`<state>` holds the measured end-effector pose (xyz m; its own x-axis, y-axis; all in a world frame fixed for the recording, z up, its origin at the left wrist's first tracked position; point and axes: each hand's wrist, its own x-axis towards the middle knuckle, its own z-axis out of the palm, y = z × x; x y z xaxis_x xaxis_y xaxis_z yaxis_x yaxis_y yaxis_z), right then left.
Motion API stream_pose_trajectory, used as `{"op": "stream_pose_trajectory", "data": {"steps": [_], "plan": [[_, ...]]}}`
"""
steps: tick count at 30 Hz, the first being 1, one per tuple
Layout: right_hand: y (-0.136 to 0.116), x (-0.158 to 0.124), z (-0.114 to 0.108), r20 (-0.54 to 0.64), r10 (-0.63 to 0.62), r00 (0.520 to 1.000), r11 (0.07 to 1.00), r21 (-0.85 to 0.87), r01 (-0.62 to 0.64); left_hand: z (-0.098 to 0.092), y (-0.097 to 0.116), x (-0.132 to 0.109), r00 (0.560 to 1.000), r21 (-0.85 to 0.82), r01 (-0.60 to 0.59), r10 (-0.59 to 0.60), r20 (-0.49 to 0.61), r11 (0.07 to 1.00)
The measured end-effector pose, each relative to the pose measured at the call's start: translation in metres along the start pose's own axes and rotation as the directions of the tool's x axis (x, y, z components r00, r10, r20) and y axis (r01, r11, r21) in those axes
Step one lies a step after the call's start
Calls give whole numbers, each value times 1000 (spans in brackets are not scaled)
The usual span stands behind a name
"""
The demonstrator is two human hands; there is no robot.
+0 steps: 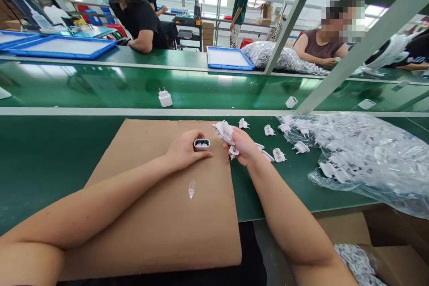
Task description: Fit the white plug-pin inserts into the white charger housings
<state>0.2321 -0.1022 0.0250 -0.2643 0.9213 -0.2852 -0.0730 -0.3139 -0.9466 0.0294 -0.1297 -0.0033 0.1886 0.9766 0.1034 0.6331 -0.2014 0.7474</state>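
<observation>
My left hand (184,148) is closed around a small white charger body (201,143), its open end facing me, above a brown cardboard sheet (161,214). My right hand (243,145) is closed on a bunch of white plug parts (224,131) at the cardboard's right edge. More white plug parts (279,155) lie loose on the green bench just right of that hand. A clear plastic bag (368,156) full of the same parts spreads across the bench further right.
A finished white charger (165,98) and a white shell (291,102) sit on the green conveyor belt (100,87) beyond. Blue trays (229,58) and seated workers (137,18) are across it. A grey frame post (351,60) slants at right. A cardboard box (378,250) stands below the bench.
</observation>
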Motion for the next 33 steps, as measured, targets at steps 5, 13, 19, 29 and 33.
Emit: {"op": "stream_pose_trajectory", "data": {"steps": [5, 13, 19, 29, 33], "plan": [[4, -3, 2, 64, -35, 997, 994, -99, 41, -5, -10, -8, 997, -289, 70, -55, 58, 955], [4, -10, 7, 216, -84, 973, 978, -171, 122, -2, -17, -6, 1000, -294, -2, 7, 17, 956], [3, -13, 7, 121, -120, 985, 961, -233, 146, -1, -22, -5, 997, -318, -71, 77, 7, 946], [10, -11, 13, -55, -367, 929, 837, -454, 304, -2, -21, -5, 997, -301, -72, 80, 16, 951], [12, -14, 15, 7, -492, 871, 689, -608, 395, -2, -21, -5, 997, -313, -68, 80, 24, 947]]}}
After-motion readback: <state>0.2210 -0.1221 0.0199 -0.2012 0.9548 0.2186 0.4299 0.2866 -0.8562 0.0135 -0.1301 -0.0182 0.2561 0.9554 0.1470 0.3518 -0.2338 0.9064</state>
